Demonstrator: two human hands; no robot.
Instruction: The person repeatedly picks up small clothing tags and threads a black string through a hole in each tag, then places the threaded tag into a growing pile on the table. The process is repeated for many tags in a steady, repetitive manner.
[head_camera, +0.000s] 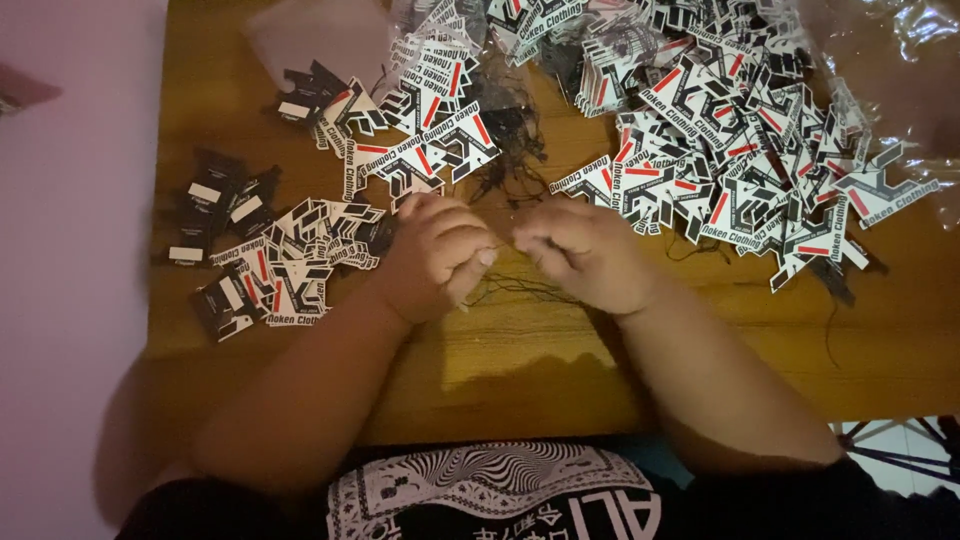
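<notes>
The person's left hand (440, 255) and right hand (585, 252) sit close together over the middle of the wooden bench (520, 350). Both hands are curled almost into fists. The fingertips of the two hands nearly meet, and each grip is pinched tight on a thin black string (520, 290). The string runs between the two grips and hangs down in loose loops just under the hands, on the near side of them. Where the ends go inside the fingers is hidden.

A small pile of tags (300, 260) lies just left of the left hand, touching it at the far side. The tags are black, white and red, with pointy shapes. A big pile of the same tags (720, 130) lies to the far right, spread out on clear plastic (900, 60). More black strings (510, 150) lie in a tangle far from the hands, between the piles.
</notes>
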